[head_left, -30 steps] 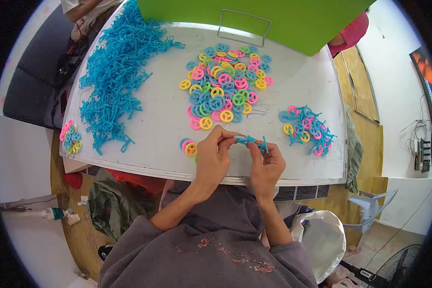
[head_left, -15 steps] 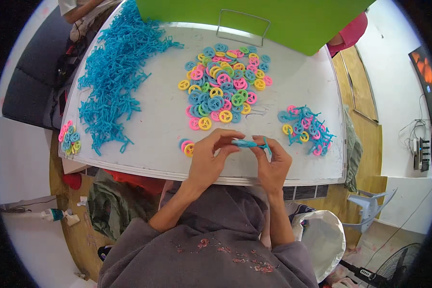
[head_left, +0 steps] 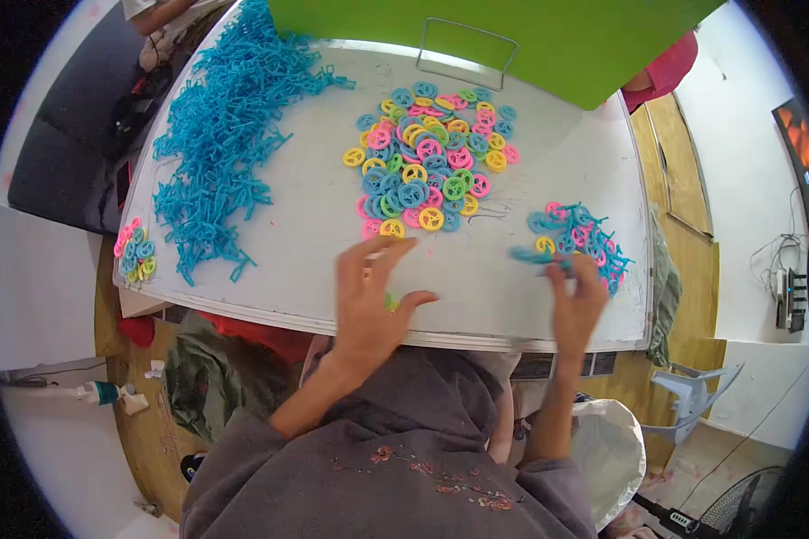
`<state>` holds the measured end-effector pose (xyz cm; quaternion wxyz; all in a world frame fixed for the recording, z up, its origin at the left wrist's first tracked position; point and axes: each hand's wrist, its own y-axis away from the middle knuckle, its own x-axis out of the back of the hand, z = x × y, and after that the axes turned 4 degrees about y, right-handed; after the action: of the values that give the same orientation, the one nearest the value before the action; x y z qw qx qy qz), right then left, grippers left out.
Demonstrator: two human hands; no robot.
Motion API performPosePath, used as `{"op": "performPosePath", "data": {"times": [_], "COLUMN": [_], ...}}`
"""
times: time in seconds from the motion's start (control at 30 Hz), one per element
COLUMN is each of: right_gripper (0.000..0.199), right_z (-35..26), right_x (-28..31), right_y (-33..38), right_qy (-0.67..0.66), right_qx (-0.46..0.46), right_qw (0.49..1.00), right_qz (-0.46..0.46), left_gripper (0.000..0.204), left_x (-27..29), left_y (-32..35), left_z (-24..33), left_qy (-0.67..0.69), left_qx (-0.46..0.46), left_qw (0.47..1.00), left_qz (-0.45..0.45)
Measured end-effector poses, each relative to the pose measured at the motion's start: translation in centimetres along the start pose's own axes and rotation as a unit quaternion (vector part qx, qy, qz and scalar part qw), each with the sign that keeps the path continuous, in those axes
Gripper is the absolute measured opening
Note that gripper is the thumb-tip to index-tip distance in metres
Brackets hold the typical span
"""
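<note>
My left hand (head_left: pixel 368 292) hovers over the near middle of the white table, its thumb and fingers apart. A bit of green plastic (head_left: pixel 391 303) shows between thumb and palm; I cannot tell whether it is touched. Farther right, my right hand (head_left: pixel 579 292) pinches a blue plastic wheel piece (head_left: pixel 532 257), smeared by motion. Just beyond that hand lies a small heap of coloured wheels joined with blue stick parts (head_left: pixel 584 238). Loose spoked wheels (head_left: pixel 413 193) in pink, yellow, blue and green are piled ahead of my left hand.
A long heap of blue branching plastic parts (head_left: pixel 220 135) covers the table's left side. Several small wheels (head_left: pixel 135 254) sit at its left edge. A green panel (head_left: pixel 512 36) and a wire frame (head_left: pixel 467 54) stand at the back. Another person's sleeve (head_left: pixel 674 67) shows behind, right.
My hands have parted. The right one has carried the blue wheel piece rightward to the small heap; the left has let go and opened, shifting slightly left.
</note>
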<state>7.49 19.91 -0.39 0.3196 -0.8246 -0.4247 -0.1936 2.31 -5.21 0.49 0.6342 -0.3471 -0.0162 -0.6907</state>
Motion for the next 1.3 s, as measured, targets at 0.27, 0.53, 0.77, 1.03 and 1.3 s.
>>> {"op": "performPosePath", "data": {"times": [0.27,0.53,0.77,1.03,1.3], "right_gripper": [0.033,0.034,0.023,0.012,0.014], "right_z": [3.0,3.0,0.2,-1.8,-5.7], "right_x": [3.6,2.3,2.2,-0.4,-3.8], "right_y": [-4.7,-4.0,-2.7,-0.5,1.1], "right_qy": [0.019,0.202,0.072,0.006,-0.098], "right_qx": [-0.12,-0.032,-0.059,0.068,0.077], "right_qw": [0.992,0.963,0.978,0.982,0.991], "right_qz": [0.043,0.178,0.188,0.173,0.049], "left_gripper": [0.051,0.03,0.014,0.016,0.015], "left_x": [0.4,7.9,9.8,10.0,8.8], "left_y": [0.6,-6.2,-9.3,-11.4,-9.4], "left_z": [-3.4,-7.6,-11.2,-7.3,-6.0], "left_qy": [0.016,-0.354,-0.322,-0.141,-0.005], "left_qx": [0.066,-0.021,-0.089,-0.174,-0.056], "left_qw": [0.997,0.925,0.938,0.953,0.977], "left_qz": [-0.024,0.135,0.088,0.203,0.206]}}
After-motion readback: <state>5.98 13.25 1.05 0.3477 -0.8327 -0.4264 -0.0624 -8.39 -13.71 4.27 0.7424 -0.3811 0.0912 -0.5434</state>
